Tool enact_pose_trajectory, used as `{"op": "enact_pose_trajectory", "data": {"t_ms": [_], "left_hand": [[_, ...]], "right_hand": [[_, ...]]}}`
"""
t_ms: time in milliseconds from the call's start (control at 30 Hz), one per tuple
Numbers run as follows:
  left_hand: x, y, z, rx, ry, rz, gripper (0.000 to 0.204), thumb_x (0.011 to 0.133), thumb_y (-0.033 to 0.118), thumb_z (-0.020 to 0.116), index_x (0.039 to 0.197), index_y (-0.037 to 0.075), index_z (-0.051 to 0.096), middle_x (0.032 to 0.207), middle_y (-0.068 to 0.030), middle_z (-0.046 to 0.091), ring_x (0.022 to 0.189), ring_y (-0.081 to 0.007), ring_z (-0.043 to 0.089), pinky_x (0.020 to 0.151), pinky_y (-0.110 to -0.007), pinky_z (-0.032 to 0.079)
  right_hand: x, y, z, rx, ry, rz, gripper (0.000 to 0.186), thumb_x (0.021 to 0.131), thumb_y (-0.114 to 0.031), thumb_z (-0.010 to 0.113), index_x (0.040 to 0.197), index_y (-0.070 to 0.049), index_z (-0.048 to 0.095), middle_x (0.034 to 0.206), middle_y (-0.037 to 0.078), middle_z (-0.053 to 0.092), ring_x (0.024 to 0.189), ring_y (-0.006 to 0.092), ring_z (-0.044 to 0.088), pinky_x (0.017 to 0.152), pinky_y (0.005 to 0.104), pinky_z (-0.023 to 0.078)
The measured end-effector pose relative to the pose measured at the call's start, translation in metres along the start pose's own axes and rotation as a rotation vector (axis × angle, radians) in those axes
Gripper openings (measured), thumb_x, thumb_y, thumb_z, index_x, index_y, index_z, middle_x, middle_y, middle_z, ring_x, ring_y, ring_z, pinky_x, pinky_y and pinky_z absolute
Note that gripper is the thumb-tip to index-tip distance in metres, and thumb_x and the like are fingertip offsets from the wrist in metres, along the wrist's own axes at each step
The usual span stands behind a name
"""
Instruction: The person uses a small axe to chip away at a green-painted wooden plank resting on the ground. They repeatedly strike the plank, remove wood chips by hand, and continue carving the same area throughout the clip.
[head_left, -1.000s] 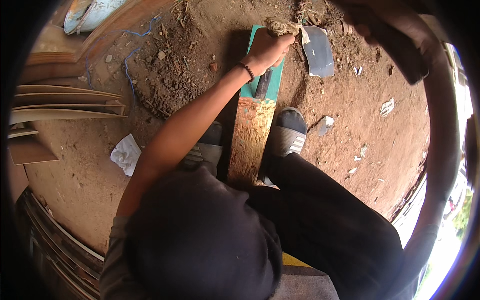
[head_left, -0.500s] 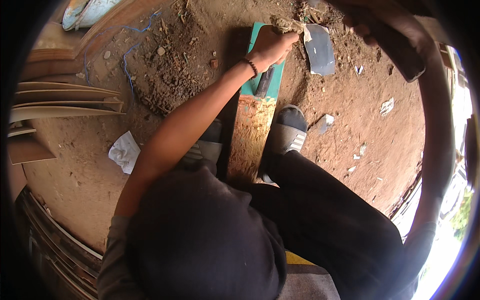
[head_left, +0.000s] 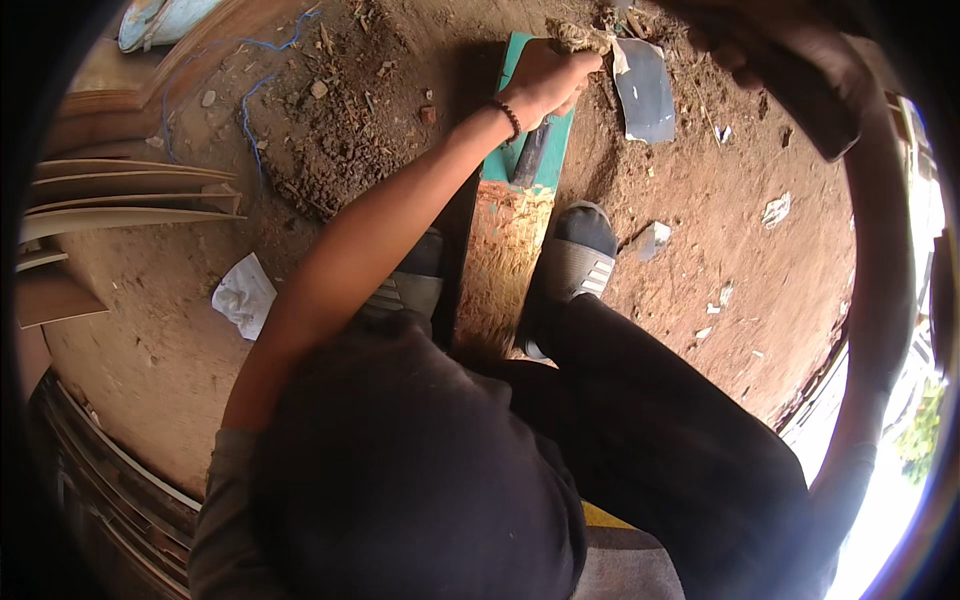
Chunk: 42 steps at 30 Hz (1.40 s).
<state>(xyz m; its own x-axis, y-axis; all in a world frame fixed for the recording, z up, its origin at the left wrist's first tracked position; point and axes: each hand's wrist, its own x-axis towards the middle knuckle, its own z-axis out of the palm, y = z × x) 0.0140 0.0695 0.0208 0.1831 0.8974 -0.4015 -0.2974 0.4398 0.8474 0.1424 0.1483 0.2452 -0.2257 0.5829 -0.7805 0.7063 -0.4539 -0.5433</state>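
A long wooden beam [head_left: 497, 255] lies between my feet, green on its far part and rough, bare and chipped on the near part. My left hand [head_left: 545, 80] is closed around a chisel [head_left: 530, 158], whose dark blade slants down to the border of green and bare wood. A frayed, fibrous tan end [head_left: 580, 38] sticks out beyond the fist; whether it belongs to the chisel is hidden. Raised at the upper right, my right hand [head_left: 815, 50] grips a dark block-like piece [head_left: 800, 100], apart from the chisel. Its full shape is cut off and shadowed.
Next to the beam's far end lies a dark grey sheet piece [head_left: 645, 95]. Curved thin boards [head_left: 130, 200] are stacked at the left. Crumpled white paper [head_left: 244, 296], blue string [head_left: 247, 120] and wood scraps litter the dirt ground. My sandalled right foot [head_left: 580, 250] is beside the beam.
Little differs. The view has shifted slightly, and the dark block in my right hand sits a touch further right. Both hands keep their grip.
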Motion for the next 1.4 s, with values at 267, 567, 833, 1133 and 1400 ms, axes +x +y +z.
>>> {"op": "enact_pose_trajectory", "data": {"t_ms": [267, 567, 833, 1133, 1400], "left_hand": [[0.003, 0.002, -0.003, -0.051, 0.001, 0.0, 0.039, 0.081, 0.016, 0.064, 0.048, 0.008, 0.044, 0.046, -0.0008, 0.045, 0.034, -0.0089, 0.035, 0.034, -0.03, 0.022], [-0.001, 0.001, 0.002, -0.021, 0.029, -0.057, 0.041, 0.086, 0.016, 0.06, 0.055, 0.015, 0.033, 0.051, 0.007, 0.031, 0.041, -0.0049, 0.022, 0.04, -0.027, 0.015], [0.001, 0.004, -0.001, -0.062, 0.027, -0.085, 0.039, 0.082, 0.014, 0.064, 0.051, 0.01, 0.041, 0.049, 0.0015, 0.043, 0.037, -0.0071, 0.032, 0.035, -0.028, 0.019], [0.006, -0.006, -0.005, -0.102, 0.013, -0.126, 0.038, 0.082, 0.014, 0.064, 0.052, 0.01, 0.041, 0.049, 0.0017, 0.042, 0.037, -0.0068, 0.033, 0.035, -0.028, 0.019], [0.015, -0.011, -0.01, -0.103, 0.004, -0.117, 0.037, 0.081, 0.015, 0.065, 0.052, 0.008, 0.043, 0.048, 0.0012, 0.042, 0.036, -0.0071, 0.033, 0.035, -0.028, 0.02]], "right_hand": [[0.013, -0.001, 0.0, 0.095, 0.237, -0.357, 0.023, 0.097, -0.031, 0.057, 0.101, -0.009, 0.057, 0.069, 0.002, 0.058, 0.05, 0.0073, 0.053, 0.043, 0.02, 0.046], [0.026, 0.01, -0.018, 0.057, -0.069, 0.016, 0.024, 0.103, -0.025, 0.046, 0.097, -0.003, 0.054, 0.072, 0.004, 0.057, 0.055, 0.0114, 0.053, 0.049, 0.0261, 0.049], [0.025, -0.007, -0.008, 0.148, 0.216, -0.375, 0.025, 0.103, -0.026, 0.045, 0.096, -0.004, 0.054, 0.071, 0.003, 0.056, 0.057, 0.012, 0.053, 0.051, 0.0277, 0.049], [0.032, 0.007, -0.022, -0.062, -0.079, 0.091, 0.025, 0.103, -0.028, 0.047, 0.095, -0.006, 0.057, 0.07, 0.002, 0.055, 0.057, 0.0111, 0.053, 0.051, 0.0259, 0.048], [0.049, -0.001, -0.017, 0.116, 0.258, -0.477, 0.026, 0.101, -0.027, 0.052, 0.099, -0.004, 0.061, 0.073, 0.003, 0.061, 0.062, 0.0143, 0.058, 0.055, 0.0281, 0.051]]}}
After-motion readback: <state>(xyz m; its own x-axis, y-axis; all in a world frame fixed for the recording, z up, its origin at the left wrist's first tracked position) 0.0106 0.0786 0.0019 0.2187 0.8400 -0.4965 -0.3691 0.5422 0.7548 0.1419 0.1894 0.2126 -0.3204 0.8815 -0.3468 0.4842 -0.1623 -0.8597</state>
